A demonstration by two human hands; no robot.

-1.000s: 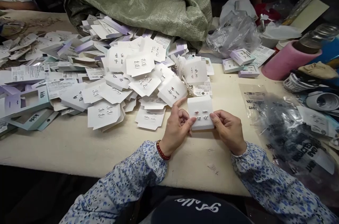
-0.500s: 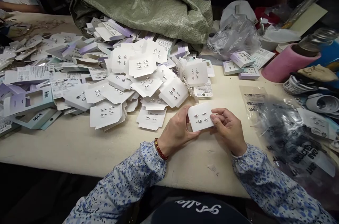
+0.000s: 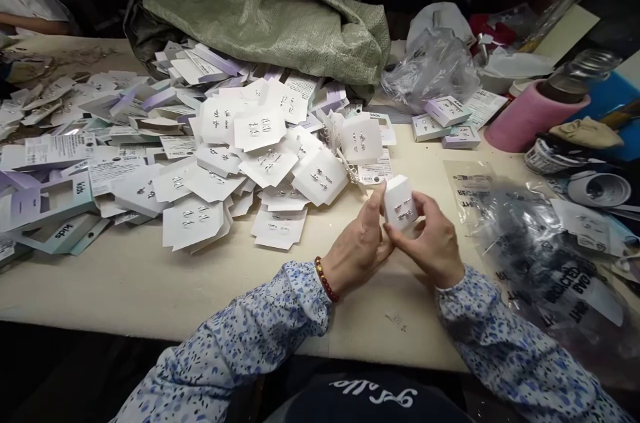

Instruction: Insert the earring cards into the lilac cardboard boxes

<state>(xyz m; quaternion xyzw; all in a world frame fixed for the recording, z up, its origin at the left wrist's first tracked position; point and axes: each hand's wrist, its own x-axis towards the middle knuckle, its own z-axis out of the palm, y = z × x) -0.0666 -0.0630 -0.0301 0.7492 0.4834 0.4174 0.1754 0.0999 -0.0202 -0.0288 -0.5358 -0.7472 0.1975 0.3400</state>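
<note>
A cluttered packing room fills the frame, with a long cream table [image 3: 150, 283] running across the middle. A big olive woven sack [image 3: 270, 10] slumps at the top centre. Below it and out to the left edge spreads a loose heap of white earring cards [image 3: 235, 156]. Crinkled clear plastic bags [image 3: 545, 256] cover the right side, and a pink roll [image 3: 525, 120] lies in the upper right. Three small boxed sets [image 3: 445, 120] sit just left of the roll.

Right of centre, the left hand [image 3: 357, 253] and the right hand [image 3: 433, 243] meet around one small earring card [image 3: 400, 203], raised clear of the table and tilted. Both hands are closed on it: the left thumb and fingers press its left edge, and the right fingertips pinch its lower right corner. So the card sits between the two sets of fingertips, held only at its edges.

The hold looks thin. If either pinch slackens, the card could drop into the heap and be lost among its look-alikes. Squeezing from both edges could crease it, or loosen the tiny studs pinned to its face.
</note>
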